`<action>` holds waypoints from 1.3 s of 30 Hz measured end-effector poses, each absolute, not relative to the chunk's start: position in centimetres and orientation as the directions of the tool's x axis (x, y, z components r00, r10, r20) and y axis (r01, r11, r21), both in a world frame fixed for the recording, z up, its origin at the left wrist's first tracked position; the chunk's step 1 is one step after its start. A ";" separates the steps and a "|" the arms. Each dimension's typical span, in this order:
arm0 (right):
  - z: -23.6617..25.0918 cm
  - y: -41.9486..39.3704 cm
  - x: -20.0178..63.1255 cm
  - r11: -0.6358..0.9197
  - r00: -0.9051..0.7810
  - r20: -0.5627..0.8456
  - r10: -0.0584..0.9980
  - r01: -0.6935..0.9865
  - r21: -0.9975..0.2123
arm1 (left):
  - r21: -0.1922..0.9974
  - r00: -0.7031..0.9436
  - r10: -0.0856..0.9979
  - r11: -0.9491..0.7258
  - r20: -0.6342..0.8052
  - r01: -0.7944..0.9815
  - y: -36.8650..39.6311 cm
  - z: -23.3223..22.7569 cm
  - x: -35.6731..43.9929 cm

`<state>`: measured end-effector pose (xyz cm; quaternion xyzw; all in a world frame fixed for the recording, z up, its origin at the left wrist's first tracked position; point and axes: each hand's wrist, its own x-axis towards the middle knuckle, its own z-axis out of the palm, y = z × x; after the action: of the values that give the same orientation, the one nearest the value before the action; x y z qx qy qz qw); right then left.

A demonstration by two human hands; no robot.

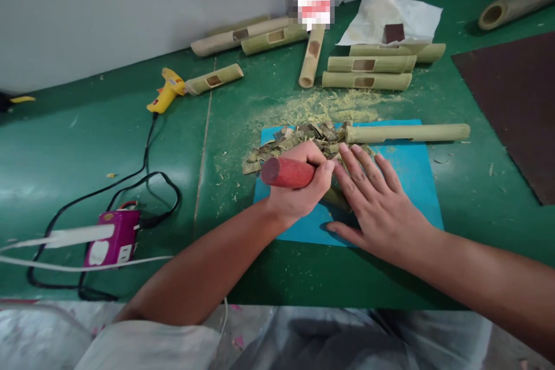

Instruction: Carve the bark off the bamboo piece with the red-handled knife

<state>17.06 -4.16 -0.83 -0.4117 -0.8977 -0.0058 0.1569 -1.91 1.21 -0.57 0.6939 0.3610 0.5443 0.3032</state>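
My left hand [303, 188] is closed around the red wooden handle [286, 172] of a tool whose blade end is hidden under my fingers. My right hand [377, 208] lies flat with fingers spread, pressing down on a short piece of bamboo [336, 199] that shows only a little between the two hands. Both rest on a blue cutting mat [411, 173] on the green table [108, 144]. A heap of bamboo shavings [299, 139] lies just beyond my hands, and a long thin bamboo stick [407, 132] lies across the mat's far edge.
Several cut bamboo tubes with rectangular notches [368, 65] lie at the back, with white paper [390, 14] behind. A yellow glue gun [167, 91] and its black cord [147, 179] run to a purple power strip [113, 238] at left. A brown board [515, 104] is at right.
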 end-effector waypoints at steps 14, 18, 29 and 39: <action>-0.5 -3.2 17.8 0.547 -0.467 0.301 0.832 0.779 -0.306 | 0.812 0.172 0.837 -0.547 0.520 0.204 1.3 0.4 -1.7; -0.5 -2.1 18.8 0.492 -0.399 0.298 0.867 0.778 -0.391 | 0.809 0.184 0.834 -0.550 0.519 0.210 1.3 0.5 -1.8; 0.4 -1.4 18.9 0.461 -0.338 0.317 0.886 0.710 -0.532 | 0.812 0.226 0.850 -0.523 0.476 0.258 1.1 0.9 -1.6; 1.7 -1.8 18.7 0.356 -0.047 0.393 0.919 0.528 -0.771 | 0.812 0.198 0.837 -0.544 0.510 0.212 0.9 0.7 -1.6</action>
<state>18.69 -1.76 1.73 -0.5239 -0.6900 0.2174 0.4495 -1.58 0.92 0.70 0.7118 0.3685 0.5152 0.3034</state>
